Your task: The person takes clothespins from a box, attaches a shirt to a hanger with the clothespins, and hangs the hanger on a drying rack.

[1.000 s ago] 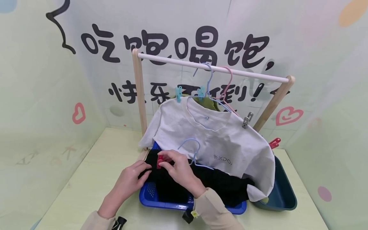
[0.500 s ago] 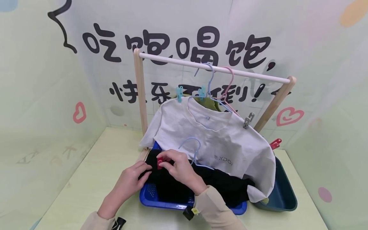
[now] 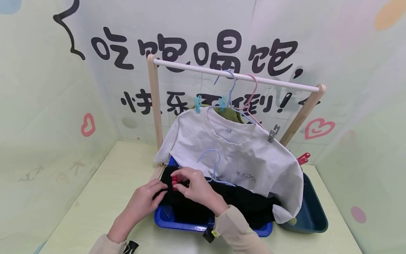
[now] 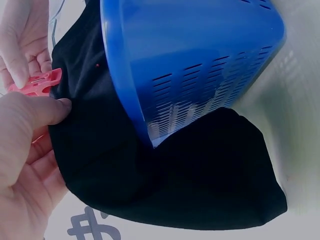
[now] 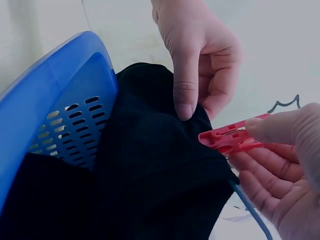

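A black garment [image 3: 241, 199] lies over the blue basket with a blue hanger [image 3: 217, 165] at its upper edge. My left hand [image 3: 144, 197] pinches the garment's left end between thumb and fingers. Beside it, my right hand [image 3: 198, 188] holds a red clothespin [image 3: 174, 183] between thumb and fingers. In the right wrist view the clothespin [image 5: 232, 137] has its tip at the cloth's edge, close to the left thumb. From the left wrist view the clothespin [image 4: 40, 82] meets the black cloth [image 4: 150, 190] at its edge; how far its tip reaches over the fabric is hard to tell.
Behind hangs a white T-shirt [image 3: 196, 137] on a rack's white rail [image 3: 196, 68], with teal clips [image 3: 197, 104] and a grey clip [image 3: 273, 133]. The blue basket [image 3: 180, 225] stands below; a dark green bin [image 3: 312, 208] is at right, with red clips [image 3: 303, 158] by it.
The right hand has shifted slightly down and left with the red clothespin, whose angle has changed a little. My left hand keeps its place on the black garment.
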`<state>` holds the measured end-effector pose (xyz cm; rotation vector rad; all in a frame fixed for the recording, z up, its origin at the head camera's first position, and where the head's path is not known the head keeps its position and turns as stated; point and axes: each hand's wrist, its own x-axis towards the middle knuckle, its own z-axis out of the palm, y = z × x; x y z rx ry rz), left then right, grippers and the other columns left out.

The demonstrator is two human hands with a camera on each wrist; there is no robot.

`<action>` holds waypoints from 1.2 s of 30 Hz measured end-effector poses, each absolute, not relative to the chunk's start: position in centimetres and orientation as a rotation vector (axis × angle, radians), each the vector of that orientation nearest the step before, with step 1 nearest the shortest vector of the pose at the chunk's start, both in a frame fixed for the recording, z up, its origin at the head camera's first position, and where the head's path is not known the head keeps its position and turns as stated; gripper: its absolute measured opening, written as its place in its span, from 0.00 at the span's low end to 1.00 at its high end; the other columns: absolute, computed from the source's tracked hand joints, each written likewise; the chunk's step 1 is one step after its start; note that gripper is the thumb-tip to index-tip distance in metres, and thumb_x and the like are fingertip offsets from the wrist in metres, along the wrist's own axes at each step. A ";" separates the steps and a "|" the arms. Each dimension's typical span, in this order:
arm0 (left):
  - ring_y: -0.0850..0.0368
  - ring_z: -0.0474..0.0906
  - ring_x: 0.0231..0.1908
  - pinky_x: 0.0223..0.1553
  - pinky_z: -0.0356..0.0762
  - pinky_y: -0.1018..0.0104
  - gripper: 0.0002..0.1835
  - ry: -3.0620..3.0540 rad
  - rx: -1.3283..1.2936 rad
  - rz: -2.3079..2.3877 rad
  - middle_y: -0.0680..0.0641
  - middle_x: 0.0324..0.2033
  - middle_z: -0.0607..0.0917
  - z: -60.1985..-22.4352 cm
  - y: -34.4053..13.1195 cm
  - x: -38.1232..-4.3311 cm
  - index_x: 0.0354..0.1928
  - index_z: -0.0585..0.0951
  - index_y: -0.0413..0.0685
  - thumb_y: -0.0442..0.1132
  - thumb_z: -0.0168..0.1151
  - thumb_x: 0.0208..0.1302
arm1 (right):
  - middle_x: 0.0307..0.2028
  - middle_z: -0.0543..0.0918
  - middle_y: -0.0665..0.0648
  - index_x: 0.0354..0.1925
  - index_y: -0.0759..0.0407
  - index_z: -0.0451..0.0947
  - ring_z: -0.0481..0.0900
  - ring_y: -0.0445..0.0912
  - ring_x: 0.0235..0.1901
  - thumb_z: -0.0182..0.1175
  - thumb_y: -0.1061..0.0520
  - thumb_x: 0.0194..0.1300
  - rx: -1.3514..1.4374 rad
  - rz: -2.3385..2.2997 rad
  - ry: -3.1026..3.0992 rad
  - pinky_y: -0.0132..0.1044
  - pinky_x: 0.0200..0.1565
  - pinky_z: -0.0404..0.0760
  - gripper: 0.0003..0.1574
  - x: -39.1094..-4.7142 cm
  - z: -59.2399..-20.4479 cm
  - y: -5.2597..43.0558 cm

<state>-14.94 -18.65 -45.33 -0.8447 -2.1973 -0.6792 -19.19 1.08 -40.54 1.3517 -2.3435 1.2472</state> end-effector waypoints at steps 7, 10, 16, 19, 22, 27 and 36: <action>0.62 0.78 0.26 0.26 0.76 0.71 0.13 -2.224 -0.827 -0.667 0.51 0.29 0.81 -45.1 -18.3 -15.1 0.31 0.81 0.40 0.24 0.70 0.38 | 0.47 0.78 0.58 0.55 0.63 0.72 0.77 0.46 0.47 0.69 0.65 0.53 1.231 1.224 -2.329 0.33 0.47 0.77 0.31 -18.4 -40.9 2.3; 0.62 0.78 0.26 0.26 0.76 0.71 0.13 -2.231 -0.821 -0.666 0.52 0.29 0.81 -45.1 -18.2 -15.1 0.31 0.81 0.41 0.24 0.70 0.39 | 0.49 0.78 0.57 0.54 0.62 0.73 0.76 0.47 0.48 0.69 0.67 0.51 1.160 1.294 -2.265 0.35 0.46 0.78 0.31 -17.3 -41.1 3.4; 0.62 0.78 0.26 0.27 0.76 0.71 0.12 -2.244 -0.801 -0.677 0.53 0.28 0.81 -45.2 -18.1 -15.1 0.30 0.81 0.42 0.25 0.70 0.40 | 0.45 0.80 0.58 0.49 0.63 0.76 0.78 0.48 0.44 0.69 0.71 0.48 1.081 1.418 -2.144 0.35 0.44 0.79 0.28 -15.0 -40.9 6.5; 0.63 0.78 0.26 0.27 0.76 0.71 0.12 -2.252 -0.793 -0.682 0.53 0.28 0.81 -45.2 -18.2 -15.1 0.29 0.81 0.42 0.25 0.70 0.40 | 0.41 0.81 0.61 0.46 0.66 0.77 0.79 0.50 0.40 0.68 0.74 0.46 1.051 1.425 -2.090 0.36 0.41 0.80 0.26 -13.9 -40.3 8.3; 0.63 0.77 0.26 0.27 0.75 0.72 0.12 -2.256 -0.792 -0.684 0.52 0.28 0.81 -45.2 -18.2 -15.0 0.29 0.81 0.42 0.25 0.69 0.39 | 0.39 0.81 0.61 0.44 0.67 0.77 0.80 0.51 0.38 0.68 0.75 0.45 1.014 1.400 -2.069 0.35 0.41 0.80 0.25 -13.0 -39.8 10.1; 0.63 0.77 0.26 0.27 0.74 0.74 0.12 -2.253 -0.789 -0.689 0.52 0.28 0.81 -45.2 -18.2 -14.9 0.29 0.81 0.41 0.25 0.69 0.38 | 0.42 0.80 0.61 0.47 0.64 0.77 0.80 0.47 0.42 0.68 0.73 0.47 0.931 1.409 -2.085 0.29 0.45 0.77 0.26 -12.0 -41.5 13.6; 0.63 0.77 0.25 0.26 0.74 0.76 0.12 -2.258 -0.779 -0.693 0.52 0.28 0.81 -45.1 -18.2 -14.8 0.29 0.82 0.41 0.24 0.69 0.38 | 0.40 0.80 0.62 0.45 0.67 0.78 0.80 0.40 0.41 0.65 0.76 0.48 0.498 1.380 -2.245 0.25 0.43 0.77 0.22 -9.8 -42.2 18.6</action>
